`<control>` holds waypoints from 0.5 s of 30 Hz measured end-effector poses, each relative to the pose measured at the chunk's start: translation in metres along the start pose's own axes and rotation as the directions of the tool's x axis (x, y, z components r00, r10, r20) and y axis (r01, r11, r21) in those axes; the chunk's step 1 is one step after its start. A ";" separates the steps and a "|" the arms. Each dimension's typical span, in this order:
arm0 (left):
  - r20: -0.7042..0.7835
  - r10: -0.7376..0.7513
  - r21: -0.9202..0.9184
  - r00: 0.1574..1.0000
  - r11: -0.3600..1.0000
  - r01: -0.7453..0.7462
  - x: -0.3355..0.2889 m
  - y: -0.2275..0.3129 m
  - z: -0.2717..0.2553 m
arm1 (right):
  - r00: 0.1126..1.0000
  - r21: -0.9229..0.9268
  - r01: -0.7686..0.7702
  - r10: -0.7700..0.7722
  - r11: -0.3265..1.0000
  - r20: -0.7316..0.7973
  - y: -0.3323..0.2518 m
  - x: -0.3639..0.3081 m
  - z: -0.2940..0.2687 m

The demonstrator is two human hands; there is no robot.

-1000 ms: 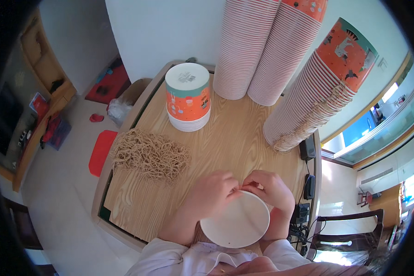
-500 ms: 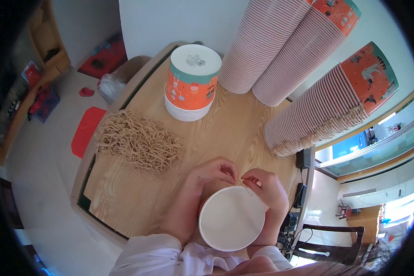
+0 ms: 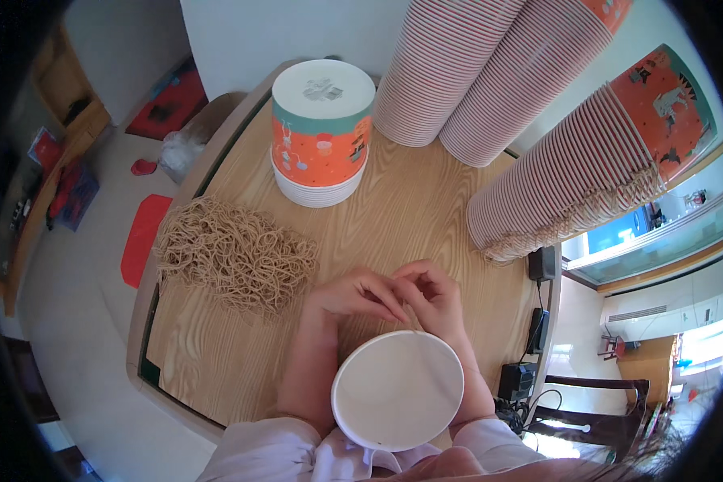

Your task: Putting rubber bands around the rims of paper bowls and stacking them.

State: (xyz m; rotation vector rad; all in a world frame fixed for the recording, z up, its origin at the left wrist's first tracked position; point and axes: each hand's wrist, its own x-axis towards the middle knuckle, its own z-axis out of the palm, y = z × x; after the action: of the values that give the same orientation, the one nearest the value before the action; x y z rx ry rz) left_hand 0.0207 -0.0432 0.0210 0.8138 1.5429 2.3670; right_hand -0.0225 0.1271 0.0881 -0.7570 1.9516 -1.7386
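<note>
A white-lined paper bucket rests against my body, its wide mouth facing up. Just beyond its far rim, my left hand and my right hand meet with fingertips pinched together. Between them runs a thin tan twine, which drops toward the bucket's rim; its far end is hidden. Left of my hands lies a loose heap of tan twine loops on the wooden table.
A short stack of orange-and-green paper buckets stands upside down at the back. Tall nested stacks rise at the back right. Another stack has twine knots along its side. Black power adapters line the right edge.
My hands have come together, the right one shifting left until the fingertips meet. The bucket has tilted slightly toward me, and the whole view has shifted a little.
</note>
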 end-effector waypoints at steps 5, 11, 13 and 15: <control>0.071 -0.034 -0.066 0.997 0.997 0.038 0.012 -0.007 0.010 | 0.977 0.067 0.059 -0.043 0.996 -0.211 0.036 -0.011 -0.001; -0.089 -0.025 -0.238 0.996 0.971 0.003 0.012 -0.021 0.009 | 0.925 0.238 0.161 -0.062 0.958 -0.375 0.054 -0.015 0.004; -0.133 0.017 -0.176 0.991 0.983 -0.040 0.010 -0.015 0.010 | 0.884 0.254 0.183 -0.046 0.950 -0.466 0.052 -0.005 0.013; -0.049 0.048 -0.112 0.998 0.992 -0.054 0.009 -0.018 0.001 | 0.904 0.211 0.192 -0.089 0.958 -0.418 0.047 0.005 0.016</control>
State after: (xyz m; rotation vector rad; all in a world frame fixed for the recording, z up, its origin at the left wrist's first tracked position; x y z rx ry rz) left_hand 0.0116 -0.0306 0.0084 0.7877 1.4052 2.5009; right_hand -0.0222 0.1148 0.0400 -0.4855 1.9064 -2.3313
